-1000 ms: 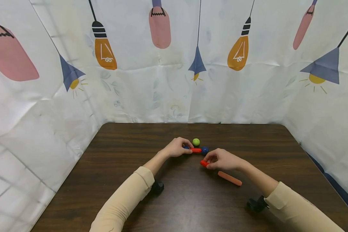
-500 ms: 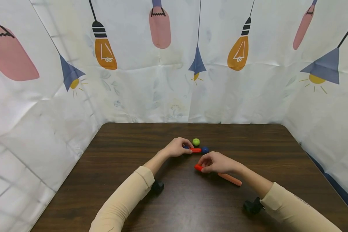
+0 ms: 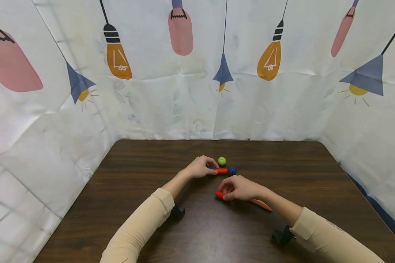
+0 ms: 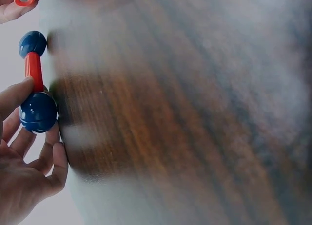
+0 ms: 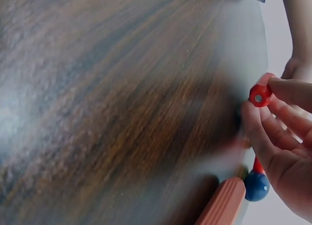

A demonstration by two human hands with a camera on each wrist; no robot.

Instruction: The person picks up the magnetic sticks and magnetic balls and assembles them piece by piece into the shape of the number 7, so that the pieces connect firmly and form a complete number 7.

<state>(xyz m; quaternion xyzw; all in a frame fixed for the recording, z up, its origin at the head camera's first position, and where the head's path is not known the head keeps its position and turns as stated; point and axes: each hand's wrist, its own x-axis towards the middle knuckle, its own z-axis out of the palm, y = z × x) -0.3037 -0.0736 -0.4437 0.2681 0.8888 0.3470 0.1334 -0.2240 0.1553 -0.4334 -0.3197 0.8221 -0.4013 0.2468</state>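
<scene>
In the head view my left hand (image 3: 200, 167) is at the far middle of the table. Its thumb and fingers grip one end of a red magnetic rod (image 4: 33, 68) where it joins a blue ball (image 4: 38, 112). A second blue ball (image 3: 232, 171) is on the rod's right end. Nearer and to the right, my right hand (image 3: 241, 187) pinches another red magnetic rod (image 5: 262, 90) between thumb and fingers. A round metal spot shows in that rod's end face. An orange rod (image 3: 262, 205) lies partly hidden behind the right hand.
A lime green ball (image 3: 222, 161) sits just behind the rod joined to the blue balls. Dark wood-look table (image 3: 145, 226) lies under everything. A white printed curtain (image 3: 158, 106) hangs behind its far edge. Each wrist wears a dark camera.
My right hand has moved left and toward the near side with the red rod, now partly covering the orange rod. My left hand keeps its grip in the same place.
</scene>
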